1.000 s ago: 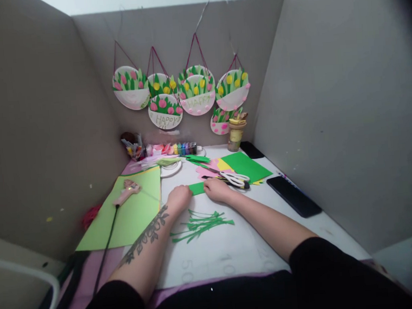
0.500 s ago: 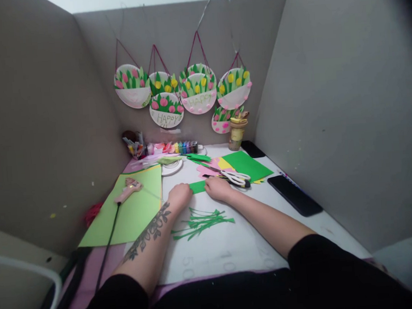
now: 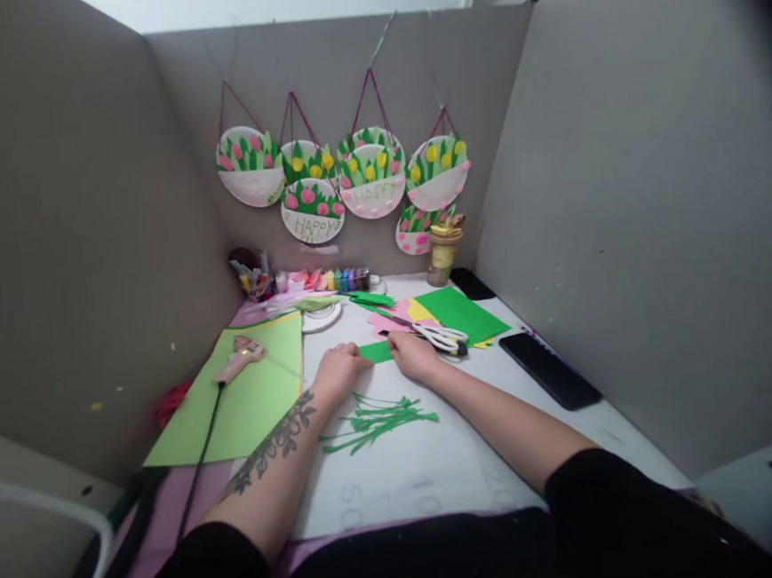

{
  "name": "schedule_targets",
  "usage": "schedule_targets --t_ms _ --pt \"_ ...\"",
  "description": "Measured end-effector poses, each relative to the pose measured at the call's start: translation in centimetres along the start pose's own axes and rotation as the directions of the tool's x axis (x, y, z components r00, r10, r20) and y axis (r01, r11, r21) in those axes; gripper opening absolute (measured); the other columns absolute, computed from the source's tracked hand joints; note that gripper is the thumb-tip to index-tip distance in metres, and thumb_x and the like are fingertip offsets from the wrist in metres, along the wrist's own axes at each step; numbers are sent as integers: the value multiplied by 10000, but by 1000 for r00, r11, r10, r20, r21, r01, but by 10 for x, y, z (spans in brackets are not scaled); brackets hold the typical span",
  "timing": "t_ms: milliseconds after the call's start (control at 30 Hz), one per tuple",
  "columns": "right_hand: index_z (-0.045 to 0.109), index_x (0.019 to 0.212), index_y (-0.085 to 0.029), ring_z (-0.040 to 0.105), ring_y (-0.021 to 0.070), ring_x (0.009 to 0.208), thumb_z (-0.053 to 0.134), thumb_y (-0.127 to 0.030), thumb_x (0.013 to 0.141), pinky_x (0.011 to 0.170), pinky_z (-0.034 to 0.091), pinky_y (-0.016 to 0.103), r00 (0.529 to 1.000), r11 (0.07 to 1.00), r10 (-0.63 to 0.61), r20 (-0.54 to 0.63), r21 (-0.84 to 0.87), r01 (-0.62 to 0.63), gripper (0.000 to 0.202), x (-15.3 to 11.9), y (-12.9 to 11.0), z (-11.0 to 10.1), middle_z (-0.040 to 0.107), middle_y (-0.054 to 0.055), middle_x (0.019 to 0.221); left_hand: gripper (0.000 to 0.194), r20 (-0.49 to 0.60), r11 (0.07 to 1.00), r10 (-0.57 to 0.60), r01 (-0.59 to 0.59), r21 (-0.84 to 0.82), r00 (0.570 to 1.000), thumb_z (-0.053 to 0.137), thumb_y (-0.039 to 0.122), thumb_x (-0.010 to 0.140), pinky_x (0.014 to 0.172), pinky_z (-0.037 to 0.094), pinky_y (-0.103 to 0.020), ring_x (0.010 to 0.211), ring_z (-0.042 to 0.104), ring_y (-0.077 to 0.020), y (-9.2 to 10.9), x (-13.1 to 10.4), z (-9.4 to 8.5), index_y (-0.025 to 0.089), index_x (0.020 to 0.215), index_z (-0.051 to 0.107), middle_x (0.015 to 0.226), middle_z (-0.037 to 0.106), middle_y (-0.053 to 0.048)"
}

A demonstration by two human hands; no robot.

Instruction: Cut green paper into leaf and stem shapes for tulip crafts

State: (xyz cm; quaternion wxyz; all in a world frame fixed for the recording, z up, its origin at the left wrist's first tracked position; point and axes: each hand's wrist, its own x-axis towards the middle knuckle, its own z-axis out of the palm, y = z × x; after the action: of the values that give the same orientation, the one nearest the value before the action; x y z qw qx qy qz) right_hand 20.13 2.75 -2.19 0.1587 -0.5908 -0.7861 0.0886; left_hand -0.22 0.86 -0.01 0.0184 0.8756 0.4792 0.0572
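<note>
A small strip of green paper (image 3: 376, 352) lies between my two hands, just above the white tabletop. My left hand (image 3: 340, 369) is closed on its left end, with the thumb along the edge. The right end is gripped by my right hand (image 3: 415, 354), its fingers curled over the paper. Nearer to me lie several thin green paper cuttings (image 3: 383, 423) in a loose pile. White-handled scissors (image 3: 441, 334) rest just beyond my right hand, over pink paper scraps (image 3: 388, 319).
Light green sheets (image 3: 236, 425) with a glue gun (image 3: 239, 359) on them lie at left. A green sheet (image 3: 465, 314) and a black phone (image 3: 549, 370) are at right. Paint pots (image 3: 351, 279) and a cup (image 3: 444, 256) stand at the back, below hanging paper-plate baskets (image 3: 371, 183).
My left hand has loosened and shifted slightly left, its thumb now stretched along the strip. The right hand stays on the other end. The view has tilted a little.
</note>
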Motion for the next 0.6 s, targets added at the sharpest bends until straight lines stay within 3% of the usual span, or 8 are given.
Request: schedule_targets --t_ms 67,133,233,300,400,600 --pt "601 993 -203 555 184 858 485 -112 860 661 330 267 998 998 -68 -16 -4 68 199 1 2 4 640 50 967 296 3 1000 26 -26 -2 1000 467 286 908 829 363 -333 958 530 -227 -1 1 2 299 1046 730 979 613 -61" --pt "636 1032 -209 546 184 909 481 -88 866 722 357 274 976 976 -217 -30 -7 217 257 2 5 8 623 63 1032 289 6 1000 19 -19 -2 1000 483 317 907 824 360 -336 957 530 -231 0 1 2 300 1049 734 987 613 -65" --pt "693 1064 -249 519 194 995 507 -145 900 822 373 299 894 894 -448 -25 0 448 269 2 8 13 601 74 1118 289 17 1000 -9 9 -5 1000 480 318 909 810 362 -332 963 534 -232 2 2 0 311 1045 735 998 610 -63" --pt "714 1069 -275 503 211 1031 523 -220 920 850 373 326 858 858 -513 -19 -22 513 248 2 8 13 604 78 1148 287 25 1000 -25 26 -6 999 477 326 910 807 365 -333 975 534 -239 5 2 -3 314 1030 737 1001 609 -63" --pt "727 1063 -256 491 243 1051 520 -272 931 856 367 364 860 853 -510 11 -120 507 246 -3 5 7 622 97 1166 291 41 999 -52 51 11 998 472 329 909 810 373 -342 987 535 -250 11 0 -10 287 1019 738 1014 608 -77" --pt "727 1022 -174 492 267 1029 476 -203 928 861 352 387 917 878 -390 88 -264 399 269 -17 4 -10 664 134 1093 291 129 986 -136 123 110 982 436 207 893 790 407 -356 1001 553 -275 23 -8 -33 151 909 722 1011 618 -144"
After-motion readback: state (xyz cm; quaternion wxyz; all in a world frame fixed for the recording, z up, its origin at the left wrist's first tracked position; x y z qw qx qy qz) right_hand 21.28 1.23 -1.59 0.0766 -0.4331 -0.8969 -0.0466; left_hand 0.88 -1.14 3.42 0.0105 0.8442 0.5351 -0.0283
